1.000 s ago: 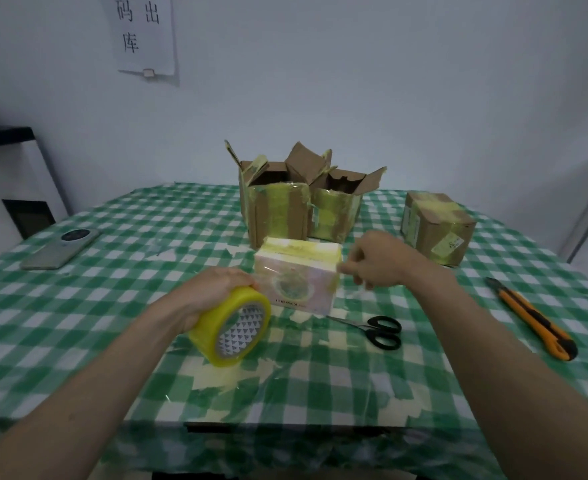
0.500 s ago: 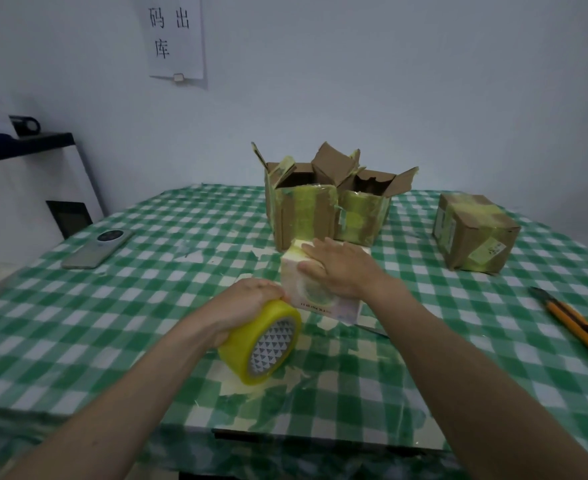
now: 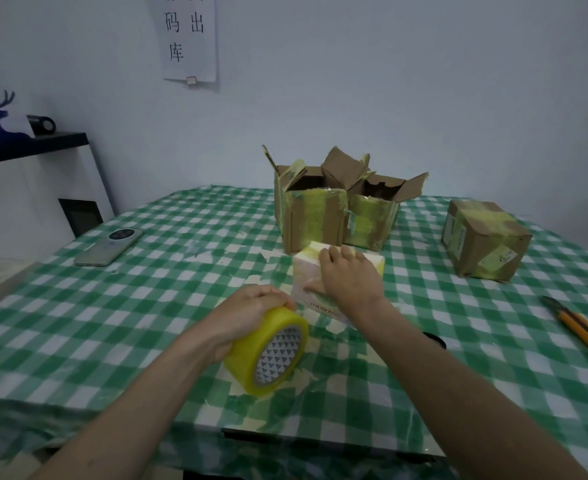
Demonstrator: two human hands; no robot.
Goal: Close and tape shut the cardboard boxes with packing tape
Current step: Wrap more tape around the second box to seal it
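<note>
A small pale box (image 3: pixel 306 268) with yellowish tape on its top lies on the checked table (image 3: pixel 147 306) in front of me. My right hand (image 3: pixel 348 278) lies flat on its top and near face, fingers spread. My left hand (image 3: pixel 254 313) grips a yellow roll of packing tape (image 3: pixel 268 351) just left of the box, held above the table. Behind stand two open cardboard boxes (image 3: pixel 310 216) (image 3: pixel 372 220) with flaps up. A closed, taped cardboard box (image 3: pixel 483 240) sits to the right.
An orange utility knife (image 3: pixel 583 327) lies at the right edge. A black scissors handle (image 3: pixel 434 339) peeks out beside my right forearm. A phone (image 3: pixel 109 245) rests at the left. Tape scraps stick to the cloth near the front edge.
My right hand moved from the box's right edge onto its top and front, pressing flat. The view shifted left, and the scissors are now mostly hidden by my forearm.
</note>
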